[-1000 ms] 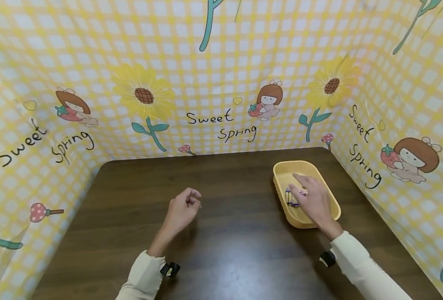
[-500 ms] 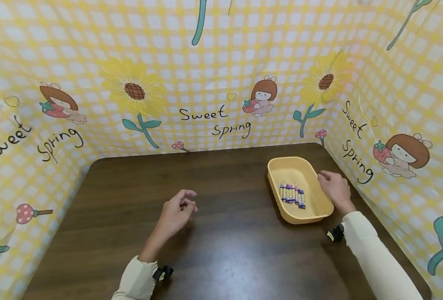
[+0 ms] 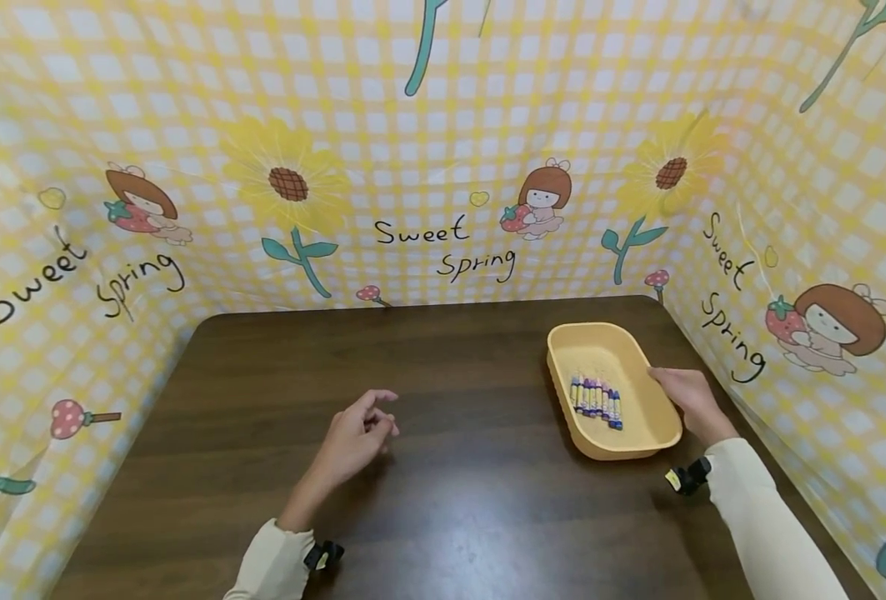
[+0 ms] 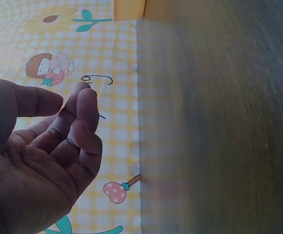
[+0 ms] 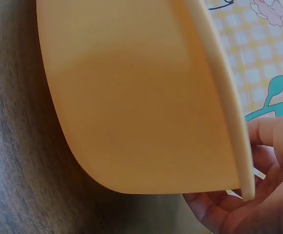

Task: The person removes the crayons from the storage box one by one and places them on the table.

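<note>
A shallow yellow plastic basket point(image 3: 643, 417) stands at the right of the table. Several crayons point(image 3: 597, 402) in yellow wrappers with purple and blue tips lie side by side in a row inside it. My right hand point(image 3: 693, 402) grips the basket's right side. In the right wrist view, the thumb of that right hand point(image 5: 266, 195) is at the rim and its fingers reach beneath the basket point(image 5: 136, 112). Over the middle left of the table is my left hand point(image 3: 352, 437), fingers loosely bent and holding nothing, as the left wrist view of the hand point(image 4: 44, 165) also shows.
The dark wooden table point(image 3: 443, 358) is bounded at the back and both sides by a yellow checked cloth point(image 3: 427, 158) printed with flowers and figures. The basket sits near the table's right edge. Black straps with small devices are on both wrists.
My right hand has gone from over the crayons to the basket's right side and now grips it there. The left hand stays over the table with its fingers slightly more extended.
</note>
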The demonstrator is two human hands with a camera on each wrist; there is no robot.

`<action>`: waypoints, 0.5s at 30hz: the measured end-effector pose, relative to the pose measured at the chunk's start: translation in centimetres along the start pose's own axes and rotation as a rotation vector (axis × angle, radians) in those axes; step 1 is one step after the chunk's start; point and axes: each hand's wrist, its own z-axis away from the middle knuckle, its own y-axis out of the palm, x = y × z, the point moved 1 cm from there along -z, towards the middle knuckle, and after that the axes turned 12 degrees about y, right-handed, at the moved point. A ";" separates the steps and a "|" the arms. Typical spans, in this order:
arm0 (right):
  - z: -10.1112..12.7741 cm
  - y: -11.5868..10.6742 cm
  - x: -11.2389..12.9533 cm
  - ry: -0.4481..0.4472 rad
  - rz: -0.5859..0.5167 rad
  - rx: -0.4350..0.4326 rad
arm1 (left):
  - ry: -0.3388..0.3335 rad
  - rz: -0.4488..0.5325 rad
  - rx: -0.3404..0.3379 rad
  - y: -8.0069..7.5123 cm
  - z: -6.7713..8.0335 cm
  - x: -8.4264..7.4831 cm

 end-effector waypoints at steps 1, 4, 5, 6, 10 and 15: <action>0.0 0.0 -0.1 0.006 -0.006 0.003 | -0.004 0.003 0.005 0.0 0.0 0.1; 0.0 0.0 -0.2 0.011 -0.026 0.016 | -0.014 0.001 0.022 0.1 0.0 0.3; 0.0 0.0 -0.2 0.014 -0.034 0.019 | -0.016 -0.001 0.026 0.1 0.1 0.4; 0.0 0.0 -0.2 0.014 -0.043 0.023 | -0.018 -0.005 0.029 0.2 0.1 0.5; 0.3 0.4 -0.1 0.007 -0.059 0.037 | -0.014 -0.009 0.040 0.3 0.2 0.8; 0.9 1.4 0.4 -0.012 -0.080 0.086 | -0.013 -0.006 0.054 0.3 0.0 0.9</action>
